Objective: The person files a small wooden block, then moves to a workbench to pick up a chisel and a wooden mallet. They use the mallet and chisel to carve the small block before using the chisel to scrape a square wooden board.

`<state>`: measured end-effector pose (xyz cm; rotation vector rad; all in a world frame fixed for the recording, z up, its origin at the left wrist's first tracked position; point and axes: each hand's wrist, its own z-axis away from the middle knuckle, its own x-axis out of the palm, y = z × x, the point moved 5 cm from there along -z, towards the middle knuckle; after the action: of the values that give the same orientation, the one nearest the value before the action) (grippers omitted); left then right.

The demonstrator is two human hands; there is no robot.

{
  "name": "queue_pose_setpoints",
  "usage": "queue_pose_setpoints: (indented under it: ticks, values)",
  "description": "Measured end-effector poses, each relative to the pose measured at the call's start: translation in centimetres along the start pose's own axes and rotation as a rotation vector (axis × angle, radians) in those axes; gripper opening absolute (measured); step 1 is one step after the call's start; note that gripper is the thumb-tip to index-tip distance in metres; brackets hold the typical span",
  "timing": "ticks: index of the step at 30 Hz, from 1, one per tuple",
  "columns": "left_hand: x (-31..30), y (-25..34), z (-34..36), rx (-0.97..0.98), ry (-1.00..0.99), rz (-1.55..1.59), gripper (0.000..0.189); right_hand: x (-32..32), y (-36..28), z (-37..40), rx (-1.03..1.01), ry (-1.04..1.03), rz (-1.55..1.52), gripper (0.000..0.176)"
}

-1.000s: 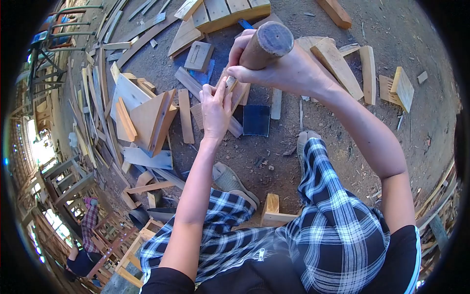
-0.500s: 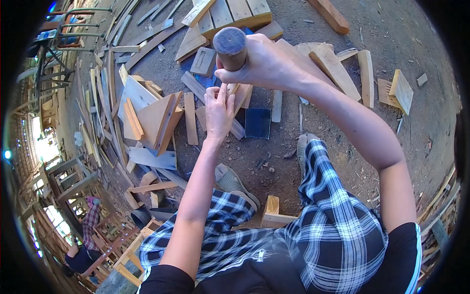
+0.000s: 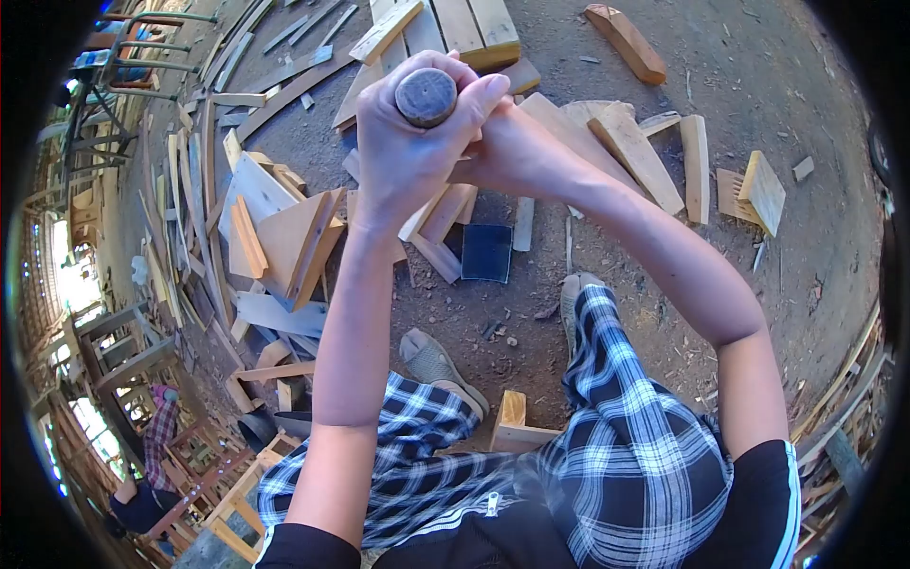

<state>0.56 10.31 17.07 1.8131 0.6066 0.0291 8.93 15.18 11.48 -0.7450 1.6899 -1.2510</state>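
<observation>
My left hand (image 3: 403, 142) is wrapped round a thick cylindrical handle, whose round dark end (image 3: 426, 98) points up at the camera. Against it, my right hand (image 3: 507, 147) has its fingers closed; what they hold, if anything, is hidden behind the left hand. Under the hands lie joined wooden pieces (image 3: 441, 223), partly covered by my left wrist. A dark square pad (image 3: 486, 252) is on the ground just right of them.
A slatted wooden piece (image 3: 450, 27) stands beyond the hands. Stacked boards (image 3: 284, 237) and long strips lie left; wood blocks (image 3: 630, 156) lie right. A small wooden piece (image 3: 512, 422) is between my legs. Another person (image 3: 142, 498) is at the lower left.
My left hand has risen from the wooden pieces and closed round the handle. My right hand has shifted right and slightly down, off the handle's upper end. The view has shifted slightly.
</observation>
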Motion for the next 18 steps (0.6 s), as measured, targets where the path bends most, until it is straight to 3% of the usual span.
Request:
queue_pose_setpoints:
  ticks: [1,3,5,6,8,9,11,13,15,18]
  values:
    - [0.0,0.2,0.0,0.018,-0.003,-0.024,0.015,-0.6,1.1,1.2,0.006,-0.002,0.000,0.050]
    - [-0.2,0.2,0.3,-0.057,0.018,-0.027,0.015,-1.8,4.5,3.9,-0.079,0.208,0.593,0.060]
    - [-0.1,0.2,0.5,0.024,0.025,-0.065,0.017,-2.8,9.4,7.8,0.095,0.357,0.920,0.070]
    - [-0.1,0.2,0.5,0.017,0.035,-0.039,0.017,-3.0,11.0,9.4,0.082,0.355,0.937,0.070]
    - [-0.3,0.1,0.6,0.024,0.046,-0.020,0.017,-2.9,12.5,11.2,0.081,0.239,1.345,0.073]
    - [-0.4,0.1,0.8,0.016,0.047,-0.016,0.018,-3.2,12.8,11.2,0.070,0.239,1.355,0.073]
    - [-0.7,0.2,0.8,0.005,0.065,-0.038,0.019,-3.3,12.8,9.9,0.272,0.107,1.307,0.079]
    - [-0.8,0.2,0.6,-0.070,0.041,0.014,0.020,-4.4,10.6,8.3,0.275,0.077,1.164,0.080]
    - [-1.1,0.2,0.7,-0.078,0.044,0.031,0.020,-6.3,6.4,6.2,0.255,0.234,0.703,0.081]
    - [-0.8,0.1,1.0,-0.171,0.038,-0.013,0.022,-8.6,-8.4,4.3,-0.271,0.469,0.541,0.080]
